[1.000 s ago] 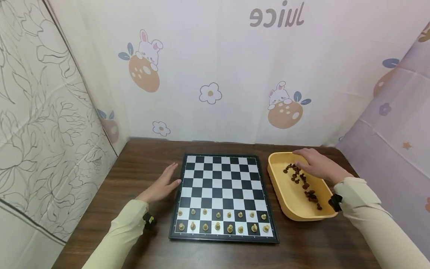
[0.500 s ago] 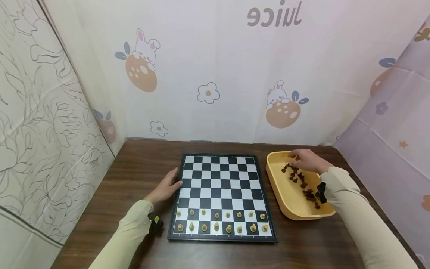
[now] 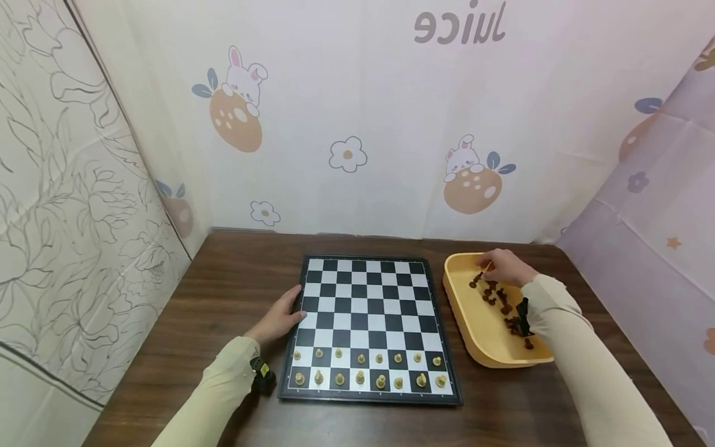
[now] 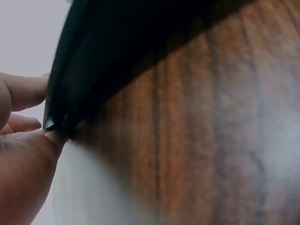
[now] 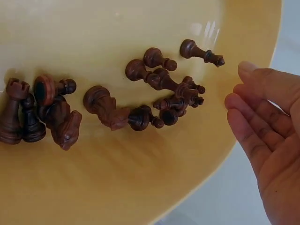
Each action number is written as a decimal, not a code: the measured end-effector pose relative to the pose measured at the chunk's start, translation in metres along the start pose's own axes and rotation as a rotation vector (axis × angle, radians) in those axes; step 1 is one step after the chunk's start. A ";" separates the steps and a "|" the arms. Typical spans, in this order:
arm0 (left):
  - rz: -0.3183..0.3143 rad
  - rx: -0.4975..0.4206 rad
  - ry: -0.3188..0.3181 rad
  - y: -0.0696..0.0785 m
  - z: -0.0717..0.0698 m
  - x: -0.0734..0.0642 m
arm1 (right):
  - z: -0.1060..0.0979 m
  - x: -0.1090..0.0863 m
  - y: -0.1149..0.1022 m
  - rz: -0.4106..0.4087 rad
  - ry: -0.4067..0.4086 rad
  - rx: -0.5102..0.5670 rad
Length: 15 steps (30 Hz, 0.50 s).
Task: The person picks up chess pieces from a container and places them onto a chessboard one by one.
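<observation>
My left hand (image 3: 277, 316) rests at the left edge of a black-and-white chessboard (image 3: 360, 304), thumb over the frame. In the left wrist view, its thumb (image 4: 35, 159) and fingers meet the board's dark edge. My right hand (image 3: 507, 268) reaches into the far end of a yellow plastic tub (image 3: 466, 329). In the right wrist view, its thumb and bent fingers stand apart with nothing between them, beside a dark brown crowned chess piece (image 5: 201, 52). More brown pieces lie jumbled there, including a knight (image 5: 105, 108), a rook (image 5: 14, 110) and pawns.
Two rows of pale gold chess pieces (image 3: 360, 376) stand on the board's near side. The brown wooden table (image 3: 246, 267) extends around board and tub. Patterned curtains (image 3: 346, 93) hang behind and at both sides.
My right hand has moved left and lowered into the tub, its fingers bending toward the brown pieces. My left hand has shifted slightly right and down against the board's edge.
</observation>
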<state>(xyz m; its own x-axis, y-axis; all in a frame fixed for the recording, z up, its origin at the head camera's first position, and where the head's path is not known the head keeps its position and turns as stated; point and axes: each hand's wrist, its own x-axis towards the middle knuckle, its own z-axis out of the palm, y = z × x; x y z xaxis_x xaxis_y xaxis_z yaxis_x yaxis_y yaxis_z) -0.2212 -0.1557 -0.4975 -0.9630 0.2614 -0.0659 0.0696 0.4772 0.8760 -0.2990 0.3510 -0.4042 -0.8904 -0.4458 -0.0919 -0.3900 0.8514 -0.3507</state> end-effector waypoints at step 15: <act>-0.012 -0.016 0.007 -0.004 0.002 -0.001 | 0.014 0.014 -0.001 -0.030 -0.002 -0.043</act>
<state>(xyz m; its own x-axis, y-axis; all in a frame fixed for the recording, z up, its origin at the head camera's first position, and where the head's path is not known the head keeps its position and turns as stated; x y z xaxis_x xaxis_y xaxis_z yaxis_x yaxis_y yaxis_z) -0.2198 -0.1564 -0.5018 -0.9656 0.2498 -0.0726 0.0544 0.4669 0.8827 -0.3082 0.3399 -0.4187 -0.8779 -0.4715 -0.0837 -0.4261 0.8489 -0.3128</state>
